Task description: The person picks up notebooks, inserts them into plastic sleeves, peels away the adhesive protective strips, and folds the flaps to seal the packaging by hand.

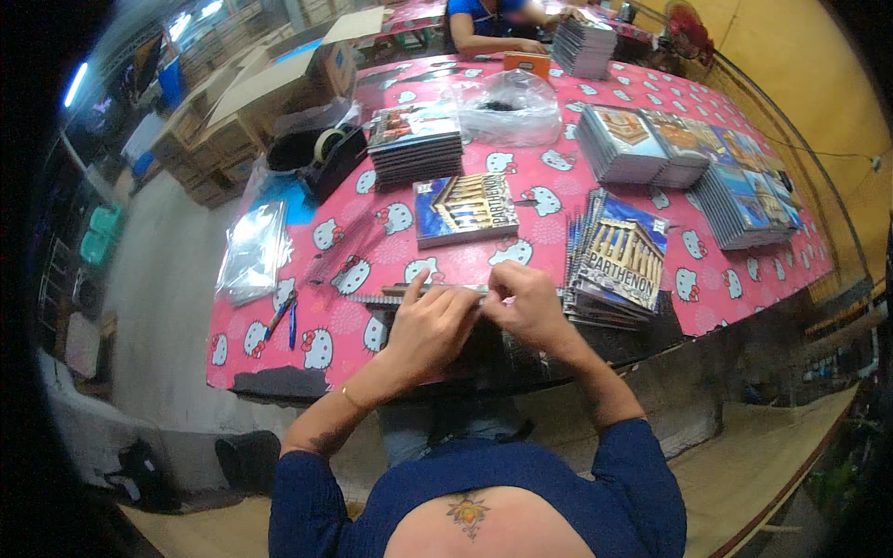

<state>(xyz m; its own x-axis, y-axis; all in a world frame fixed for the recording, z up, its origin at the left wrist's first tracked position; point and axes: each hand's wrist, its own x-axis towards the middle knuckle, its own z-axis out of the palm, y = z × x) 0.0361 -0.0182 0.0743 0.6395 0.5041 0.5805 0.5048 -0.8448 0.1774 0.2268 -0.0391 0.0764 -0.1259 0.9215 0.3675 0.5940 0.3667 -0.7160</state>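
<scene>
My left hand [430, 325] and my right hand [527, 303] meet at the near edge of the pink patterned table [372, 232]. Together they grip a thin spiral-bound notebook [409, 296] seen edge-on, its wire spine toward the left. Just right of my right hand lies a stack of notebooks [621, 265] with a columned temple on the cover. A smaller stack with the same cover [465, 208] sits straight beyond my hands.
More notebook stacks [414, 139] [642, 144] [749, 195] stand farther back. A clear plastic bag [510, 107], a tape dispenser [327, 149], clear sleeves [253, 249] and two pens [284, 316] lie to the left. Another person [488, 23] sits at the far end. Cardboard boxes [279, 74] stand at left.
</scene>
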